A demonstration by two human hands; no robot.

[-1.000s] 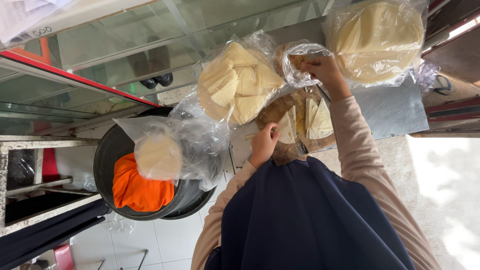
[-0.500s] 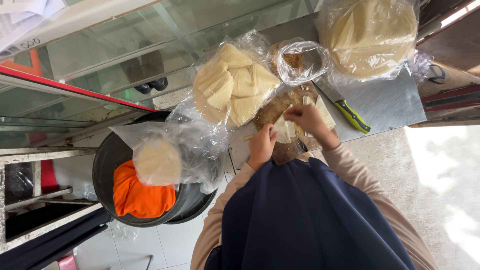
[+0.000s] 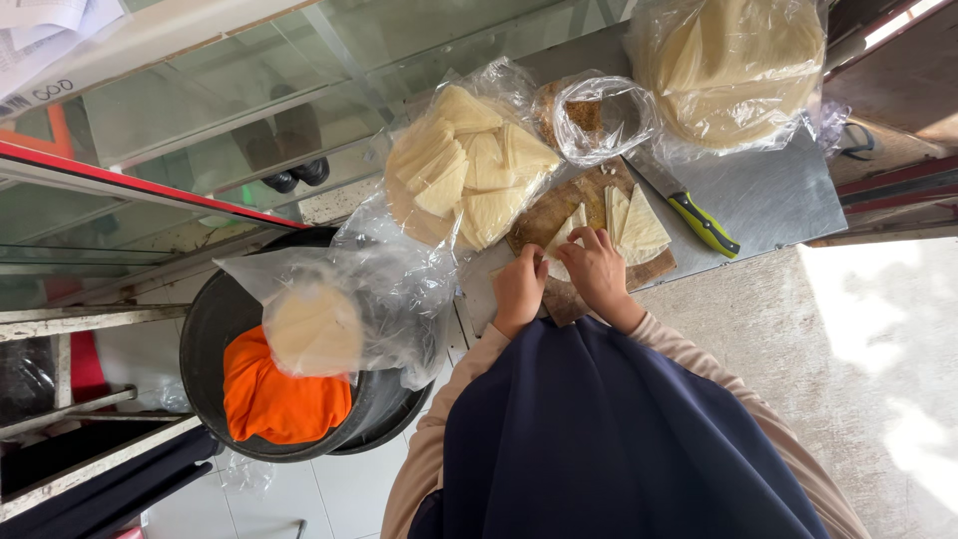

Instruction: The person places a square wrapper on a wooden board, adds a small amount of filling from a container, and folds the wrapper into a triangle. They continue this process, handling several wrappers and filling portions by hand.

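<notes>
Both hands, left hand (image 3: 519, 287) and right hand (image 3: 597, 269), have fingers closed on a pale triangular pastry sheet (image 3: 561, 252) upon the brown wooden cutting board (image 3: 547, 215).

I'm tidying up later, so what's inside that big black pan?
The black pan holds an orange cloth and a clear bag with a pale round stack. Anything beneath these is covered.

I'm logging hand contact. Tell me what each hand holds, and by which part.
Both the left hand and the right hand rest fingertips on a pale triangular wrapper piece on the wooden cutting board, at its near edge. Whether it is gripped cannot be told.
</notes>
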